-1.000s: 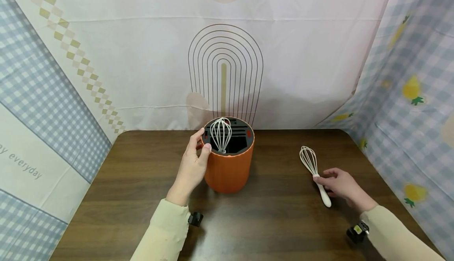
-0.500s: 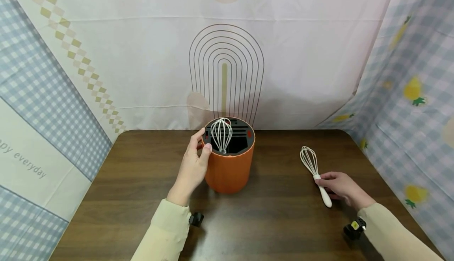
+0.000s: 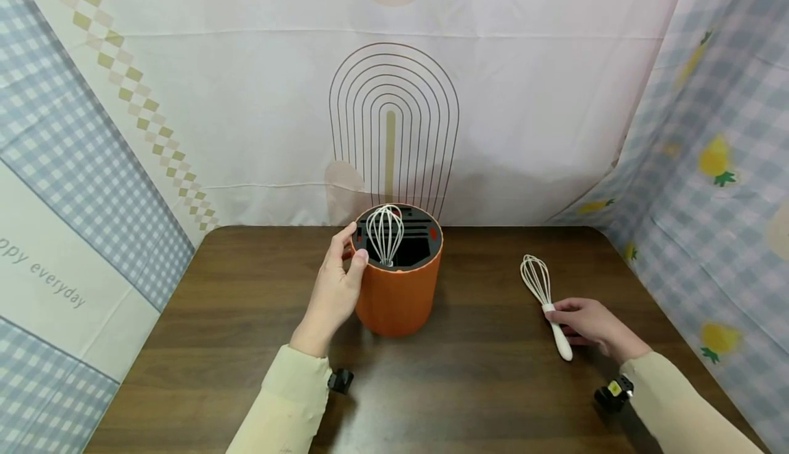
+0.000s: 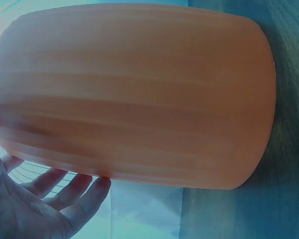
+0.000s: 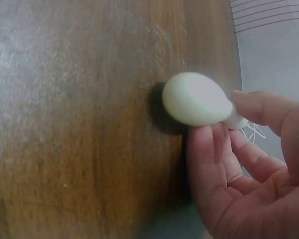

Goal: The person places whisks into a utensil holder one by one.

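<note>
tabletop (image 3: 468, 385) of dark wood carries an upright orange holder (image 3: 397, 303) near the far edge, where a person's left hand (image 3: 335, 286) grips it by the top, thumb at the near left of the rim and fingers along the left side. in the left wrist view, fingertips (image 4: 102, 185) touch the faintly ribbed orange wall. a wire whisk (image 3: 386, 245) stands at the left of the black insert (image 3: 411, 220) in the holder's mouth, wire head up, lower end hidden inside. well apart to the right, the person's right hand (image 3: 588, 320) pinches a white-handled whisk (image 3: 548, 307) between thumb and fingers just below the wires, wire head pointing far and slightly left, rounded handle end near and slightly right; whether that whisk touches the wood cannot be told. pale yellow sleeves (image 3: 280, 406) cover both arms, a small black device (image 3: 340, 381) at each wrist. a light cloth (image 3: 246, 132) printed with nested arches hangs on the far side, and blue checked cloth (image 3: 690, 235) with yellow fruit prints hangs at right.
</note>
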A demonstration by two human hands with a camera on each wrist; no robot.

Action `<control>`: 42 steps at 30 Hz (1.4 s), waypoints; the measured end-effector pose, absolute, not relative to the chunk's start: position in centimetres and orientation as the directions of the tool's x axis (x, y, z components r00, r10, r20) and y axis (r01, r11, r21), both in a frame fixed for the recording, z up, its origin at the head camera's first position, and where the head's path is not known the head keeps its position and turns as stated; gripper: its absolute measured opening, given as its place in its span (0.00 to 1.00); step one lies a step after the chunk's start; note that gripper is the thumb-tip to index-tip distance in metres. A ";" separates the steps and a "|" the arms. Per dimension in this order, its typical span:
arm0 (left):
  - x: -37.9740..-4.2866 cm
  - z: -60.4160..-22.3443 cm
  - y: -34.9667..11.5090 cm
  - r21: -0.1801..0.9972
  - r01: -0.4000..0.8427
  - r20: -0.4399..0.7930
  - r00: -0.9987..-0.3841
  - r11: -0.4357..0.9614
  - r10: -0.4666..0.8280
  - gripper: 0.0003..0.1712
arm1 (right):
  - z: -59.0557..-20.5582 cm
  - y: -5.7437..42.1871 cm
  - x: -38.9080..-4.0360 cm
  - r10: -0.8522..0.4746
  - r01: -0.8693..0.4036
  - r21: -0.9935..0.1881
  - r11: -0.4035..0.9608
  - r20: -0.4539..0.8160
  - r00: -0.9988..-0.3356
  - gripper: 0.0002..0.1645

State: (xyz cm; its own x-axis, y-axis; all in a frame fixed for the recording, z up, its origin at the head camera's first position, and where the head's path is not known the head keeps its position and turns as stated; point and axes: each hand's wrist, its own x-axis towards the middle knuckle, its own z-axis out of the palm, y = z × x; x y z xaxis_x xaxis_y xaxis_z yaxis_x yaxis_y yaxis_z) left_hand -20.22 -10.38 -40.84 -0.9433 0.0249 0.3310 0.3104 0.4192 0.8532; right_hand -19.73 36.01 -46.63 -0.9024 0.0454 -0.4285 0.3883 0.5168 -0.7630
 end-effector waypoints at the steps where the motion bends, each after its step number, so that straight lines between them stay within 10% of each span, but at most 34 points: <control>1: -20.2 -40.8 -10.4 0.853 0.311 0.331 -0.943 0.419 0.026 0.31 | -46.7 36.0 -19.8 0.039 0.377 -0.767 0.519 -0.419 -0.907 0.33; 42: -20.2 -40.6 -10.1 0.861 0.329 0.352 -0.936 0.387 0.014 0.29 | -37.2 24.2 -20.3 -0.225 -0.116 -0.973 0.201 0.069 -0.972 0.22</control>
State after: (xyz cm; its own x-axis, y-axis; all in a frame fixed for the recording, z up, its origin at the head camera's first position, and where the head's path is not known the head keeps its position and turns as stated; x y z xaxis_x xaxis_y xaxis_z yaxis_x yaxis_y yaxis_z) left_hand -20.16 -10.14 -40.62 -0.9359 0.0139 0.3519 0.3294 0.3875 0.8610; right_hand -20.27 24.21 -37.18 -0.9718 -0.2254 0.0692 -0.1159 0.2010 -0.9727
